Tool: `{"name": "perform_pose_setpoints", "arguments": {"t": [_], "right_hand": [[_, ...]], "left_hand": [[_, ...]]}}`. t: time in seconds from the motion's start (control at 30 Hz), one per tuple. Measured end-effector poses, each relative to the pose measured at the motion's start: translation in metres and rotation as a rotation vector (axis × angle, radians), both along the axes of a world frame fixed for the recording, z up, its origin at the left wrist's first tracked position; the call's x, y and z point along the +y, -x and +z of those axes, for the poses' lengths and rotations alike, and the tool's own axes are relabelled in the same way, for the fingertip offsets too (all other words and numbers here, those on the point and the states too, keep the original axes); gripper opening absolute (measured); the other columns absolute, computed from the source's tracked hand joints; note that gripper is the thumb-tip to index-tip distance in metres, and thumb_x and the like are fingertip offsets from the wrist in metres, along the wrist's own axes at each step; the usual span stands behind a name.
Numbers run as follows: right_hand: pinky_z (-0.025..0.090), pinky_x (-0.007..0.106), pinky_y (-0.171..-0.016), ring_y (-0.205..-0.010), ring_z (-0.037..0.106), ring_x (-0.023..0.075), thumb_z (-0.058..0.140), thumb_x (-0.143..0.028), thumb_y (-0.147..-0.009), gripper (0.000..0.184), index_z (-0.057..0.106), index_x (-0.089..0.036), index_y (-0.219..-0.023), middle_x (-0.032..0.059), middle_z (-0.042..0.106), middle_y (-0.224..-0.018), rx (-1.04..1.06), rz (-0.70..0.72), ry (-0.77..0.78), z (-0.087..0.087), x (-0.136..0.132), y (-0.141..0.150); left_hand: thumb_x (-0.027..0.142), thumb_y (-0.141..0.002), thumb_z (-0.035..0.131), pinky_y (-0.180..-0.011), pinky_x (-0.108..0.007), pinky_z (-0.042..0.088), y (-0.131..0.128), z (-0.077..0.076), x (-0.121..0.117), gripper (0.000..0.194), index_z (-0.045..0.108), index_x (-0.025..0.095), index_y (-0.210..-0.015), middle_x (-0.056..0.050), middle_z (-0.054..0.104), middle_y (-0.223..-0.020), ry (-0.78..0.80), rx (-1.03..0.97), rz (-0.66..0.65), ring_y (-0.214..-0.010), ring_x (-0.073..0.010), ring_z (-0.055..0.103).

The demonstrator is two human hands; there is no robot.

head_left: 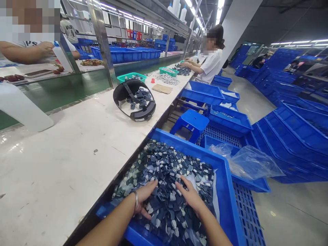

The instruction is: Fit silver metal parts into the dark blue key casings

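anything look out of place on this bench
A black plastic headband ring lies on the white workbench with small dark blue pieces heaped inside it. It looks odd because it is headgear left among loose parts, not a container.

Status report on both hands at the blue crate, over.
Left hand and right hand open, pressed into the heap. Small dark blue pieces fill the blue plastic crate. Plastic liner along its right wall.
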State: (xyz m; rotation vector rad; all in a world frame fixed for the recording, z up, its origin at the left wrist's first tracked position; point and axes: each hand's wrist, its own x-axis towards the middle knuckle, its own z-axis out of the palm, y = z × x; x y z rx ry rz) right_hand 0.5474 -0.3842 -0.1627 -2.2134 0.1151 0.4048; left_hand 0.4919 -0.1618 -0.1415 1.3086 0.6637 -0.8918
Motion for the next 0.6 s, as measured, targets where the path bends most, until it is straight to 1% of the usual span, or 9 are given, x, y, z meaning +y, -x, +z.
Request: {"name": "perform_pose_setpoints", "arguments": {"t": [0.1,0.17,0.23,0.33,0.43,0.47,0.53,0.6], "right_hand": [[0.036,0.036,-0.100,-0.120,0.046,0.0248,0.052,-0.065,-0.072,0.070,0.054,-0.019,-0.125,0.0092,0.051,-0.130,0.061,-0.016,-0.094,-0.004,0.014,0.012],[0.034,0.037,-0.102,-0.122,0.044,0.0256,0.053,-0.064,-0.072,0.071,0.052,-0.017,-0.126,0.0100,0.051,-0.130,0.072,-0.024,-0.143,-0.006,0.024,0.018],[0.032,0.037,-0.104,-0.123,0.043,0.0259,0.056,-0.063,-0.071,0.069,0.054,-0.020,-0.124,0.0082,0.053,-0.128,0.061,-0.019,-0.188,-0.004,0.031,0.022],[0.032,0.037,-0.103,-0.123,0.044,0.0254,0.056,-0.062,-0.072,0.060,0.057,-0.026,-0.120,0.0051,0.055,-0.126,0.062,0.000,-0.244,0.002,0.036,0.024],[0.031,0.039,-0.104,-0.125,0.041,0.0255,0.055,-0.061,-0.074,0.057,0.058,-0.027,-0.120,0.0044,0.052,-0.129,0.080,0.005,-0.261,0.003,0.041,0.024],[0.029,0.040,-0.106,-0.127,0.039,0.0258,0.055,-0.061,-0.074,0.058,0.058,-0.027,-0.120,0.0050,0.052,-0.130,0.078,0.002,-0.256,0.001,0.043,0.024],[0.025,0.040,-0.108,-0.128,0.037,0.0259,0.056,-0.060,-0.073,0.059,0.057,-0.026,-0.121,0.0060,0.051,-0.130,0.063,-0.002,-0.242,-0.002,0.049,0.023],[0.026,0.039,-0.107,-0.125,0.041,0.0251,0.054,-0.060,-0.075,0.057,0.059,-0.025,-0.119,0.0058,0.054,-0.127,0.047,0.007,-0.235,-0.003,0.054,0.022]], "left_hand": [[0.056,-0.086,0.045,-0.080,-0.051,0.052,-0.001,-0.003,-0.001,0.058,0.038,0.022,-0.133,-0.013,0.050,-0.128,0.130,0.113,0.024,-0.101,-0.0274,0.059],[0.061,-0.083,0.044,-0.078,-0.051,0.052,-0.004,-0.007,-0.002,0.061,0.042,0.022,-0.129,-0.013,0.053,-0.125,0.175,0.157,0.050,-0.098,-0.0276,0.061],[0.066,-0.079,0.045,-0.076,-0.051,0.052,-0.006,-0.009,-0.004,0.063,0.046,0.022,-0.125,-0.013,0.057,-0.121,0.203,0.184,0.082,-0.096,-0.0277,0.062],[0.071,-0.074,0.046,-0.072,-0.049,0.053,-0.009,-0.012,-0.005,0.066,0.053,0.021,-0.116,-0.012,0.063,-0.113,0.244,0.223,0.121,-0.091,-0.0273,0.064],[0.078,-0.064,0.050,-0.068,-0.047,0.054,-0.010,-0.015,-0.006,0.071,0.058,0.021,-0.106,-0.013,0.065,-0.110,0.290,0.255,0.154,-0.090,-0.0303,0.064],[0.079,-0.060,0.052,-0.067,-0.049,0.054,-0.011,-0.016,-0.006,0.072,0.058,0.023,-0.104,-0.013,0.065,-0.110,0.306,0.263,0.164,-0.091,-0.0323,0.064],[0.081,-0.055,0.053,-0.068,-0.057,0.052,-0.013,-0.017,-0.005,0.074,0.057,0.026,-0.104,-0.013,0.065,-0.111,0.340,0.277,0.183,-0.092,-0.0366,0.064],[0.084,-0.054,0.050,-0.069,-0.064,0.049,-0.015,-0.017,-0.005,0.076,0.055,0.027,-0.105,-0.013,0.065,-0.110,0.368,0.298,0.204,-0.092,-0.0391,0.063]]}}
